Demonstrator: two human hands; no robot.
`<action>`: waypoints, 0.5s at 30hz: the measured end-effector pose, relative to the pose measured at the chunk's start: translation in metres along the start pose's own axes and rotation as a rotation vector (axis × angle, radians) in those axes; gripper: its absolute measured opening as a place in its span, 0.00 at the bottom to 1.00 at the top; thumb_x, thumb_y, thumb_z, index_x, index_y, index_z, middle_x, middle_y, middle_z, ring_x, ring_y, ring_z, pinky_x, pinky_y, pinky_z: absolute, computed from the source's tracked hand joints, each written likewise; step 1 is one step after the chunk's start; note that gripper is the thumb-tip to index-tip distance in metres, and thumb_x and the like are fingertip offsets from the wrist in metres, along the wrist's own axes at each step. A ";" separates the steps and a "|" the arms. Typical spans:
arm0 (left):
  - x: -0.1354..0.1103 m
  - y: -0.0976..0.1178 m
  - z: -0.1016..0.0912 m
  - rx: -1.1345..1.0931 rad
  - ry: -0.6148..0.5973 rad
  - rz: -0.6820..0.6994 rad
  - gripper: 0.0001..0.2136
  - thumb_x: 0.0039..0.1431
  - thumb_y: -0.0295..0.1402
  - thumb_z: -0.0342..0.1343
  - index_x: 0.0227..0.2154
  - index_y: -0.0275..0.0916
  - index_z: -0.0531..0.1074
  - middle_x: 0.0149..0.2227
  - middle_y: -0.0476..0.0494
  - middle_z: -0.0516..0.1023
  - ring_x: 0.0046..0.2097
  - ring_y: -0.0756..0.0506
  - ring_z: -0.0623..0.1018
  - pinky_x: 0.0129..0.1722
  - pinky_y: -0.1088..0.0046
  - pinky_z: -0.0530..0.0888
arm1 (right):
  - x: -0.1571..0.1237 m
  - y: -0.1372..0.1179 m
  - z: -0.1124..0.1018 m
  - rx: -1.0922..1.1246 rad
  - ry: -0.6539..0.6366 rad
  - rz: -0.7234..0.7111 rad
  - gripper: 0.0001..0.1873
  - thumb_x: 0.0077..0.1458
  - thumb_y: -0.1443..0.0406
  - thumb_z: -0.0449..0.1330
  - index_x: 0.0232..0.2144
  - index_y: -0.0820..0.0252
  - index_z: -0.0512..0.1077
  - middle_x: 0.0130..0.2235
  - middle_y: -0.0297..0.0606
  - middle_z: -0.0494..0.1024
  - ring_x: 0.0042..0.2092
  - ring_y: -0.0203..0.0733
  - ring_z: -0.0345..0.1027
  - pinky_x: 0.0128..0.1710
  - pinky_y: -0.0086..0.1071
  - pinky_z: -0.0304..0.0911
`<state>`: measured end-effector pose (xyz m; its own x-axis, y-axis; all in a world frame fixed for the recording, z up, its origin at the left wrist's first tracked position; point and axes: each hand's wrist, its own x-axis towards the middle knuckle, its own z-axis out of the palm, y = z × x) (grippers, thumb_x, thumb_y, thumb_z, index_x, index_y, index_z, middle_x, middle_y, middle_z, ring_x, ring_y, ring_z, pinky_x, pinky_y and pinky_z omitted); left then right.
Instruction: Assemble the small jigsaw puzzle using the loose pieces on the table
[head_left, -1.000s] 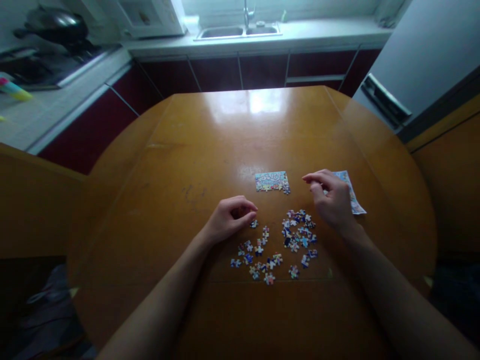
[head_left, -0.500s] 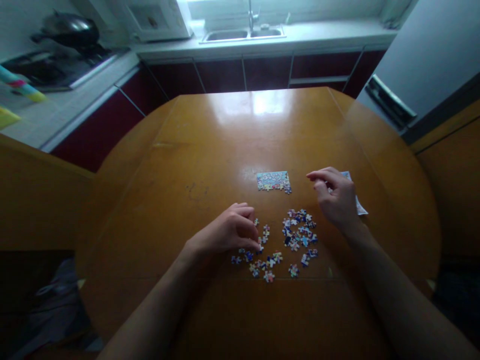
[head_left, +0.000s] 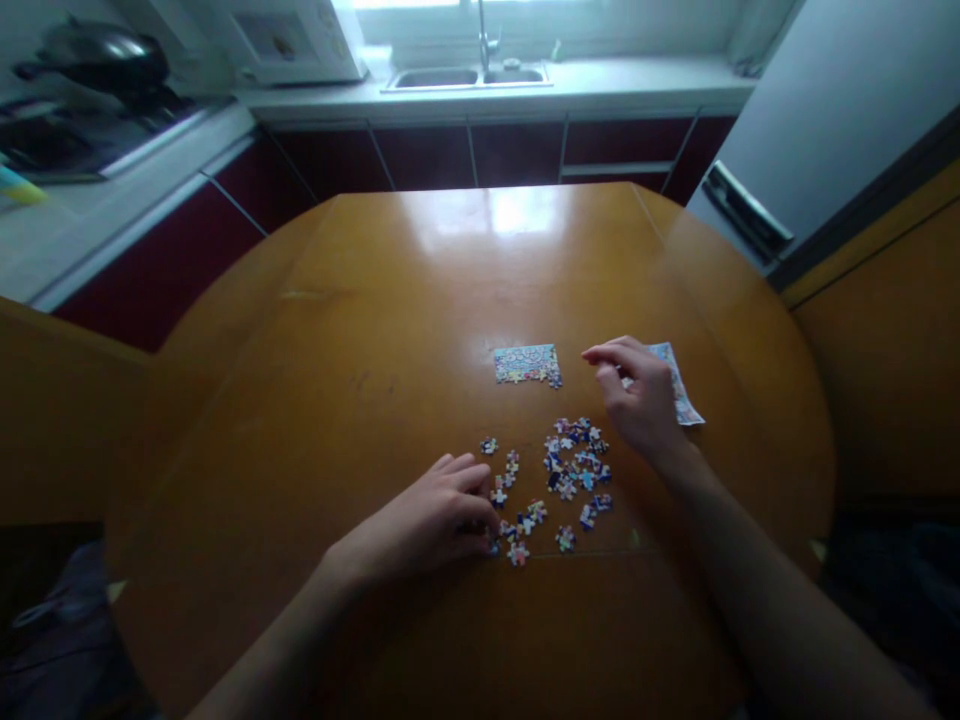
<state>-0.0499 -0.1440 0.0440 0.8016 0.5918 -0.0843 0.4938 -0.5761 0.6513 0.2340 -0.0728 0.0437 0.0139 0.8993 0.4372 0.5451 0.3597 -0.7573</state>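
Observation:
Several loose puzzle pieces (head_left: 574, 468) lie scattered on a round wooden table (head_left: 360, 330). My left hand (head_left: 427, 520) rests on the near-left pieces with its fingers curled over them; I cannot see what the fingertips hold. My right hand (head_left: 634, 400) hovers just right of the pile, fingers pinched together, and whether anything is between them is unclear. A small assembled strip of puzzle (head_left: 527, 364) lies beyond the pile. A printed picture sheet (head_left: 679, 395) shows partly from under my right hand.
Behind the table runs a kitchen counter with a sink (head_left: 465, 75) and dark red cabinets (head_left: 517, 150). A microwave (head_left: 292, 40) and a black pot (head_left: 97, 55) stand at the back left. A grey fridge (head_left: 817, 130) is on the right.
My left hand has slid down and toward me, from beside the top-left piece onto the lower-left pieces. My right hand has kept its pinched pose.

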 end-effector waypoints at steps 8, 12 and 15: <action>0.003 -0.001 0.001 0.012 -0.028 -0.041 0.05 0.61 0.35 0.62 0.39 0.50 0.78 0.49 0.47 0.72 0.52 0.43 0.68 0.52 0.68 0.65 | -0.012 -0.015 0.016 0.080 -0.184 -0.024 0.12 0.59 0.71 0.52 0.35 0.57 0.75 0.38 0.40 0.76 0.41 0.42 0.70 0.41 0.36 0.65; 0.002 0.003 0.001 -0.001 0.013 -0.013 0.05 0.60 0.32 0.62 0.39 0.46 0.76 0.50 0.45 0.72 0.53 0.43 0.68 0.50 0.69 0.68 | -0.017 -0.019 0.022 0.098 -0.253 -0.019 0.12 0.59 0.71 0.51 0.37 0.56 0.74 0.40 0.40 0.76 0.42 0.41 0.70 0.41 0.35 0.65; 0.003 0.004 -0.003 -0.047 0.015 0.016 0.02 0.63 0.31 0.58 0.34 0.42 0.74 0.42 0.45 0.75 0.46 0.45 0.71 0.45 0.71 0.70 | -0.019 -0.021 0.023 0.104 -0.281 -0.029 0.12 0.59 0.71 0.51 0.37 0.56 0.74 0.40 0.39 0.75 0.42 0.41 0.70 0.40 0.35 0.64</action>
<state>-0.0463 -0.1425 0.0487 0.8037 0.5917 -0.0624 0.4646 -0.5585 0.6872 0.2030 -0.0916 0.0397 -0.2409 0.9166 0.3192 0.4526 0.3970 -0.7985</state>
